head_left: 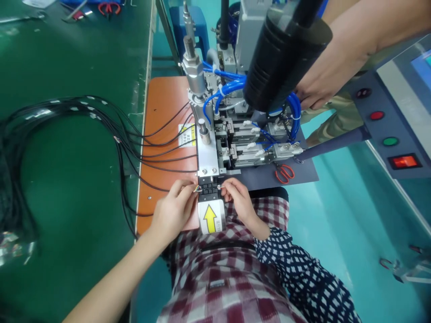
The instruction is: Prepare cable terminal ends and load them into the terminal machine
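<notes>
My left hand (173,207) pinches the stripped end of a thin black cable (158,185) and holds it at the left side of a small black clamp (208,190) on the front of a metal machine (215,143). From the other side, my right hand (237,197) pinches the fine wire tips at the same clamp. Below the clamp sits a white block with a yellow arrow (210,217) that points toward the machine. Both hands rest at the near edge of an orange mat (161,116).
Several black cables (84,112) loop over the green bench at left. Blue air hoses (225,89) and a black cylinder (283,54) rise above the machine. Another person's hand (323,85) reaches in at top right. Red scissors (284,172) lie by the machine; a control panel with buttons (390,134) stands at right.
</notes>
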### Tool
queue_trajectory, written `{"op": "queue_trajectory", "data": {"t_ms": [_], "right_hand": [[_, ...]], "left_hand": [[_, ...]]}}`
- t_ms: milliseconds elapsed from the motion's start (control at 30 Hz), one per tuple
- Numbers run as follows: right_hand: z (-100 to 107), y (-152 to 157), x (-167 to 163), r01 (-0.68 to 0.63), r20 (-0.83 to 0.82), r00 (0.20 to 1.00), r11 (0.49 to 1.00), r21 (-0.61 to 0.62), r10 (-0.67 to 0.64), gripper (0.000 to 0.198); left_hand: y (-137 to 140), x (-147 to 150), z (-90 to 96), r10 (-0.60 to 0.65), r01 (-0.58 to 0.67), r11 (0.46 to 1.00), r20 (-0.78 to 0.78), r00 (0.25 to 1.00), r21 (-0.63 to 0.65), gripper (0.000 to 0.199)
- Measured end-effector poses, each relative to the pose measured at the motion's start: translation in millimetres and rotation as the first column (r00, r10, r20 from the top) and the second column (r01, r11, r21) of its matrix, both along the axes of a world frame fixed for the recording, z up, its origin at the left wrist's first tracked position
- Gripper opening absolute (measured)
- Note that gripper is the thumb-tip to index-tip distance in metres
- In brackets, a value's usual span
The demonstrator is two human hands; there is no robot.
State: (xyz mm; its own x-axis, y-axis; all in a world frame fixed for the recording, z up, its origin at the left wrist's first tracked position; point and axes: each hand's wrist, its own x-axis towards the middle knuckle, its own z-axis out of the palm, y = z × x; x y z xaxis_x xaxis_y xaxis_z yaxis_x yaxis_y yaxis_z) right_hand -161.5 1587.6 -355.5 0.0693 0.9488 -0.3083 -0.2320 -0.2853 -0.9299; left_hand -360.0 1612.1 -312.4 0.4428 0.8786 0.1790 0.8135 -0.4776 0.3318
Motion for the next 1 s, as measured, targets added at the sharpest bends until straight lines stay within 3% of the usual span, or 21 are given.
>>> {"op": "queue_trajectory", "data": {"t_ms": [233, 700, 1000], "right_hand": [[4.8, 4.2, -2.2, 0.002, 0.074, 0.997, 1.0, -0.01, -0.001, 0.019], [5.7, 1.7, -2.6, -0.017, 0.148, 0.989, 0.998, 0.06, 0.008, 0.02], [4.9, 3.7, -1.1, -0.032, 0.072, 0.997, 0.999, 0.009, 0.031, 0.024]], "left_hand": [[2.8, -0.3, -5.8, -0.068, 0.077, 0.994, -0.114, 0.991, 0.073, 0.021], [0.3, 1.1, -9.2, -0.068, 0.076, 0.995, -0.123, 0.99, 0.062, 0.02], [3.2, -1.4, -7.3, -0.089, 0.12, 0.974, -0.162, 0.983, 0.192, 0.026]]}}
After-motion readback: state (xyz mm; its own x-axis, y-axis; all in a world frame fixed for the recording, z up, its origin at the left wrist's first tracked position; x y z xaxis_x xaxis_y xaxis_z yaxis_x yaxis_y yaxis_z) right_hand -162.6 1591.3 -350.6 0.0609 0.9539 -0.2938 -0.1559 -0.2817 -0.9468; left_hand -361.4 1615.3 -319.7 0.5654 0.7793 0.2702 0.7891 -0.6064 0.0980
